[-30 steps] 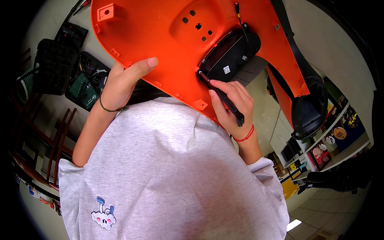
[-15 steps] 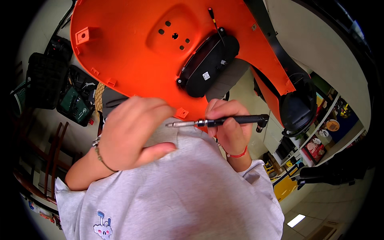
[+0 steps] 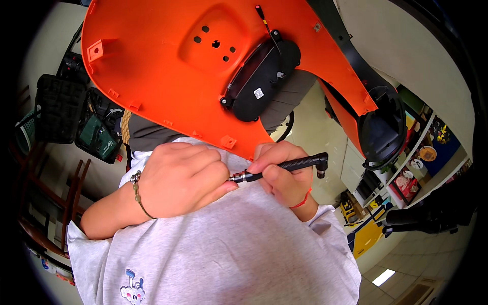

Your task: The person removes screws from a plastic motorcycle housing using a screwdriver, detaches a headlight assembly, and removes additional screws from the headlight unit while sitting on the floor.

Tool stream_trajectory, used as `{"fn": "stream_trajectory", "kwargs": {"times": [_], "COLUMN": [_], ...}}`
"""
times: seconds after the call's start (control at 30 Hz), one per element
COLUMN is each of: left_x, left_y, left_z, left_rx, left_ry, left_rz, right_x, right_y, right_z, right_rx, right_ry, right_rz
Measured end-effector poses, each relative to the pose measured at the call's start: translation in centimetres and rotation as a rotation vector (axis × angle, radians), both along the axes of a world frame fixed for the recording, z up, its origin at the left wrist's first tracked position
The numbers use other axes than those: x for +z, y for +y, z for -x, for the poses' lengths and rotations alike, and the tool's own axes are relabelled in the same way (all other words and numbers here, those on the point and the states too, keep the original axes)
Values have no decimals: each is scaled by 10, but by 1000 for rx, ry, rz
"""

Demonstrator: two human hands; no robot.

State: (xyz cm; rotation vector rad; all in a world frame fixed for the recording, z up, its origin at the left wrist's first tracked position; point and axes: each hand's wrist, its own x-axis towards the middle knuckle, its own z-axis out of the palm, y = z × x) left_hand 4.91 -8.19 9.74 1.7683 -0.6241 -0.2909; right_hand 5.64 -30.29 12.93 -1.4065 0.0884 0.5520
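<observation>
Below orange panel [image 3: 168, 61], screwdriver [image 3: 284, 166] between both hands' fingers [image 3: 264, 170]

Pale tiled floor [image 3: 315, 132], cluttered shelves [image 3: 422, 162]

Body panel [image 3: 168, 76] fills upper frame, above both hands. Lamp unit [image 3: 262, 79] mounted on panel, right of centre. Left hand [image 3: 180, 178] left of right hand [image 3: 284, 175], touching at driver tip. Screwdriver [image 3: 284, 166] lies crosswise in right hand. Tool cases [image 3: 76, 119] left of panel. Shelves [image 3: 422, 162] far right.
</observation>
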Motion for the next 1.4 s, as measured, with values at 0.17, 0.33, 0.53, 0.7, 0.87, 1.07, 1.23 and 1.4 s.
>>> {"fn": "stream_trajectory", "kwargs": {"times": [0.17, 0.33, 0.53, 0.7, 0.87, 1.07, 1.23, 1.4], "left_x": [3, -4, -73, -184, -299, -417, -479, -503], "left_y": [57, 95, 136, 178, 222, 256, 267, 266], "left_z": [31, 31, 21, 27, 52, 53, 39, -11], "left_rx": [16, 382, 761, 944, 827, 753, 731, 751], "left_ry": [256, 795, 910, 1205, 1345, 1266, 1253, 1150], "left_rz": [-77, 210, 426, 579, 187, -56, -307, -551], "right_x": [8, -7, -21, -32, -42, -48, -52, -55], "right_y": [-75, -48, -17, -1, 29, 49, 65, 64], "right_z": [-34, -17, -19, -14, -6, -13, -31, -12], "right_rx": [-773, -489, -320, -183, -192, -355, -401, -514], "right_ry": [35, -117, 73, 163, 310, 464, 446, 624], "right_rz": [-127, 67, 205, 338, 296, 216, 128, 166]}}
